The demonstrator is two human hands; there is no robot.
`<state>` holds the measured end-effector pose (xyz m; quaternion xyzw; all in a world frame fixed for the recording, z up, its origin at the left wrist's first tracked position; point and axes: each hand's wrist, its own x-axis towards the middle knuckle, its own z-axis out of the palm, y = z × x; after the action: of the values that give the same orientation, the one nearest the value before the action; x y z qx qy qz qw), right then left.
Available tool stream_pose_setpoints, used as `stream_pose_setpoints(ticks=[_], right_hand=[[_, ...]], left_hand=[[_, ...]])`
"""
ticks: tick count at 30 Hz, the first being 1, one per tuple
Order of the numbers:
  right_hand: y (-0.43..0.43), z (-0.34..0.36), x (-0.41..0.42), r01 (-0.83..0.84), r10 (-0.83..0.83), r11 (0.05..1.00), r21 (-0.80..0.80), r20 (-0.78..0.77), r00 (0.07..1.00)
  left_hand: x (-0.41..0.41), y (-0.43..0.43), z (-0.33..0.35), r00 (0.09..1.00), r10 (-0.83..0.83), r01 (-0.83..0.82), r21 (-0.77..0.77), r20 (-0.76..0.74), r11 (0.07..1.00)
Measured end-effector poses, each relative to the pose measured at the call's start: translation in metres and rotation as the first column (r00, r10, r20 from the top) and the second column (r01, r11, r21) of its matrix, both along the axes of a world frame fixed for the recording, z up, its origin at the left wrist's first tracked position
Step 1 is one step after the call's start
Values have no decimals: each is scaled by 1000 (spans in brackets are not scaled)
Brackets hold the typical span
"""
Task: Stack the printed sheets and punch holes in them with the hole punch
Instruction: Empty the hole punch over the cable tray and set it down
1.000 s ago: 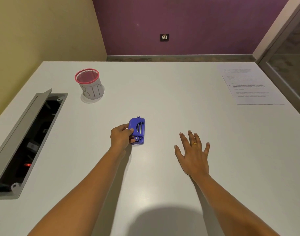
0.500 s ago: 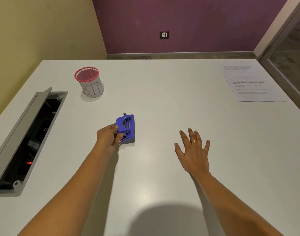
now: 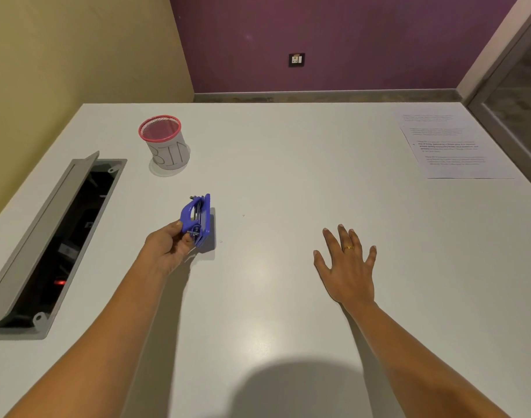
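Note:
My left hand (image 3: 167, 247) grips the near end of a blue hole punch (image 3: 199, 217), which is tipped up on its side just above the white table (image 3: 273, 297), left of centre. My right hand (image 3: 350, 268) lies flat on the table with its fingers spread, holding nothing, a gold ring on one finger. The printed sheets (image 3: 448, 149) lie overlapping at the far right of the table, well away from both hands.
A pink-rimmed mesh cup (image 3: 164, 143) with a white label stands at the far left. An open cable tray (image 3: 56, 245) with its grey lid raised is sunk into the table's left side. A door frame (image 3: 505, 95) borders the right edge.
My left hand has lifted the hole punch, drawn it left and tipped it from flat onto its side. My right hand has stayed flat in place.

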<state>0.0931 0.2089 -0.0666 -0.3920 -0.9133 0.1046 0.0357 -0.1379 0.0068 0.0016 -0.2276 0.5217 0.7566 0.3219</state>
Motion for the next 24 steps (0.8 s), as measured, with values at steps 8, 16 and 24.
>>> stream_pose_setpoints(ticks=[8,16,24], right_hand=[[0,0,1,-2,2,1000,3,0,1000],[-1,0,0,-5,5,1000,1,-1,1000],[0,1,0,-9,8,1000,11,6,1000]], left_hand=[[4,2,-3,998,-51,44,133,45,990],[-28,-23,-6,949,-97,-26,-379,-301,925],[-42,-48,-20,895,-213,-104,-648,-391,754]])
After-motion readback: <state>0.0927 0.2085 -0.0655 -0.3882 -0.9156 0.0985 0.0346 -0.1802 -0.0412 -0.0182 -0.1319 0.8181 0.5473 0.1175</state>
